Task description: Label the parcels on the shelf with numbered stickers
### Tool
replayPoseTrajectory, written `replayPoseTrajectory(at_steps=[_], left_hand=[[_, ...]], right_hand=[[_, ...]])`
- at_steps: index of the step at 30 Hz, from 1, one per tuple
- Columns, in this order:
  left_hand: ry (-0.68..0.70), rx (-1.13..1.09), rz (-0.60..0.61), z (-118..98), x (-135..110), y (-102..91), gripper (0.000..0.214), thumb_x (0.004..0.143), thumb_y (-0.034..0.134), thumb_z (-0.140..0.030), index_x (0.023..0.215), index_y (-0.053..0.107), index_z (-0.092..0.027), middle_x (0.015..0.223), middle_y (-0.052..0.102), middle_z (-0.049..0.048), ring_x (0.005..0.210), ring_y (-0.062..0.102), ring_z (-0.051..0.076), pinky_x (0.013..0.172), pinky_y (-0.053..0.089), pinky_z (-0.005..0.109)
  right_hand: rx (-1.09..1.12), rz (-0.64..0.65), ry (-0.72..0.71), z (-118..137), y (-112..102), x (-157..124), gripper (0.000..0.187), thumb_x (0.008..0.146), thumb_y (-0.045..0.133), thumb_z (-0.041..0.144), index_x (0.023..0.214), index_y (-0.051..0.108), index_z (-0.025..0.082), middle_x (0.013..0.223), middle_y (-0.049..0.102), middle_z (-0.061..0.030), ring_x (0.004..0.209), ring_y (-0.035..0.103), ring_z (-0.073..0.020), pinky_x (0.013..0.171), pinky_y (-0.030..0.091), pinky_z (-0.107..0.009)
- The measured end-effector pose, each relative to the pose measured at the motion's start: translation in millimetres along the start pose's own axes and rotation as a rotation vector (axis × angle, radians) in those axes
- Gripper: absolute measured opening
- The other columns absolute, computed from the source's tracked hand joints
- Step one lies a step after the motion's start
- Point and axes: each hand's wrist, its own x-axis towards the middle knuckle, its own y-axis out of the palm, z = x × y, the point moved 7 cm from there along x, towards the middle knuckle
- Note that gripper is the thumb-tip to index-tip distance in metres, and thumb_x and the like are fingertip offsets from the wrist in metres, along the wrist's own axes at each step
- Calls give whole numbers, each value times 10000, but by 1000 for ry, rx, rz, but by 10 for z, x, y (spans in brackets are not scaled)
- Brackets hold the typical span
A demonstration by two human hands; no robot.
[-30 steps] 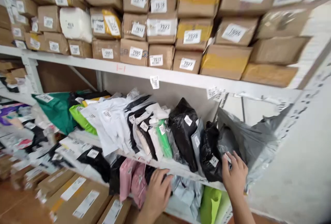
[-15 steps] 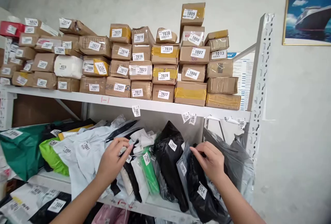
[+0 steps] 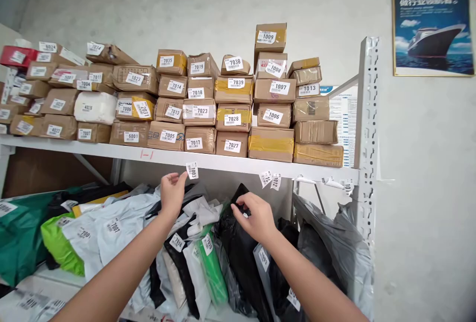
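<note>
My left hand [image 3: 173, 194] is raised just below the upper shelf's front edge. Its thumb tip reaches the left edge of a paper label [image 3: 192, 170] marked 1003, which hangs from that edge. The fingers are loosely curled, and no grip on the label shows. Bent over the top of a black plastic parcel bag [image 3: 241, 262] is my right hand [image 3: 256, 217], thumb and index finger slightly apart with nothing visible between them. It partly hides that bag's label. Beside it stand a green bag [image 3: 214, 267] marked 7020 and a grey bag [image 3: 263, 272] marked 1003.
Labelled cardboard boxes [image 3: 169, 136] are stacked along the white upper shelf [image 3: 230, 161]. More labels [image 3: 275, 181] dangle from its edge. Bagged parcels fill the shelf below, including a dark green bag [image 3: 26, 237]. A perforated upright [image 3: 366, 153] stands at the right, near a ship picture [image 3: 433, 34].
My left hand has moved up to the hanging 1003 label. My right hand has shifted left from the bags at the right to the black bag. The view has tilted up slightly.
</note>
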Motion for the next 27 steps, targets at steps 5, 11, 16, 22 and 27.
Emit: replayPoseTrajectory(at_steps=[5, 11, 16, 22, 27], left_hand=[[544, 261, 170, -869, -74, 105, 370, 773, 649, -402, 1086, 565, -223, 1129, 546, 64, 1057, 571, 235, 1011, 455, 400], [937, 559, 269, -2089, 17, 609, 305, 790, 643, -308, 1081, 590, -237, 1107, 542, 55, 1059, 570, 270, 949, 483, 432], [944, 635, 219, -2726, 255, 999, 300, 793, 691, -338, 1067, 638, -230, 1103, 536, 69, 1051, 567, 298, 925, 498, 475], [982, 462, 301, -3334, 218, 1751, 432, 794, 734, -418, 1150, 646, -190, 1206, 506, 71, 1164, 540, 302, 1063, 415, 504], [974, 441, 329, -3647, 85, 2276, 479, 838, 678, -260, 1282, 574, -113, 1225, 508, 103, 1216, 537, 298, 1053, 420, 462]], right_hand=[[-199, -168, -107, -182, -536, 375, 46, 924, 571, 238, 950, 596, 209, 856, 682, -43, 803, 621, -181, 725, 475, -294], [-528, -275, -265, -390, -1201, 925, 75, 907, 582, 232, 972, 600, 198, 860, 665, -61, 821, 570, -227, 719, 461, -347], [-652, -338, -280, -668, -1684, 1401, 90, 899, 562, 218, 964, 614, 185, 914, 641, -92, 867, 530, -255, 760, 466, -399], [-541, -413, -166, -1050, -2090, 2240, 216, 879, 569, 208, 1086, 581, 148, 1083, 577, -131, 1057, 515, -308, 922, 460, -526], [-556, -245, -300, -1190, -2108, 2791, 646, 856, 680, 417, 1343, 422, 82, 1290, 451, -166, 1281, 391, -401, 1061, 366, -673]])
